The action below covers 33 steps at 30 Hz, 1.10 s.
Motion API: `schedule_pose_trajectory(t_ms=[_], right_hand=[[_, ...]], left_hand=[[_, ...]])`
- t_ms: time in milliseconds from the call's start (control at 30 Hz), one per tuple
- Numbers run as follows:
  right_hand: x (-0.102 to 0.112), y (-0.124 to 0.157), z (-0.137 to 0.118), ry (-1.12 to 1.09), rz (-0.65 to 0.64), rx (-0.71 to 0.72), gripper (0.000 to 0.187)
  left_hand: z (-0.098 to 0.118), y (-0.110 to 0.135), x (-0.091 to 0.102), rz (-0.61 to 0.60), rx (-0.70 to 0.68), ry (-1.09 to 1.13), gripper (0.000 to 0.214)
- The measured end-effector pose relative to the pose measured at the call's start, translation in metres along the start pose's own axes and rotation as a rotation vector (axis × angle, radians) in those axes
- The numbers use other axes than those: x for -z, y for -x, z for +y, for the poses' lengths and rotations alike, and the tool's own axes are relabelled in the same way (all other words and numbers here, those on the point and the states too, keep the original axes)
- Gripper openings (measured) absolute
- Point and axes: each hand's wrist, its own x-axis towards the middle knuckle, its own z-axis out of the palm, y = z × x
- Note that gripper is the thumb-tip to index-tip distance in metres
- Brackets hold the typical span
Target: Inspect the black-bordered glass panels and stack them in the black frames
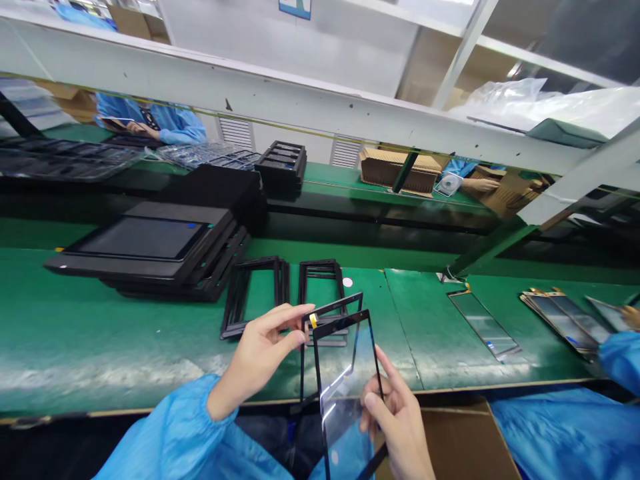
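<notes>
My left hand [267, 347] pinches the upper left corner of a thin black frame [333, 305] between thumb and fingers. In front of that frame, my right hand [395, 413] grips a clear glass touch panel [340, 393] with a black border by its right edge. A yellow flex cable [313, 321] shows near the panel's top left corner, close to my left fingers. The panel overlaps the frame, both tilted above the bench front; whether they touch I cannot tell. Behind them lie two stacks of black frames, one on the left [233, 300] and one nearer the middle [303, 283].
Dark trays [150, 267] with a screen on top are piled at left. One glass panel [483, 323] lies on the green bench at right, with more panels [565, 320] beyond. A co-worker's blue sleeve [620, 360] is at the right edge. A cardboard box [465, 440] stands below.
</notes>
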Motion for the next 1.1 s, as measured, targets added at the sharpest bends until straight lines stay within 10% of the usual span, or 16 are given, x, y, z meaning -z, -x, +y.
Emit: schedule_pose_trajectory(t_ms=[1100], right_hand=[[-0.014,0.014,0.001,0.155,0.088,0.072,0.075]], left_hand=[[-0.009,0.007,-0.009,-0.006,0.358,0.271,0.054]])
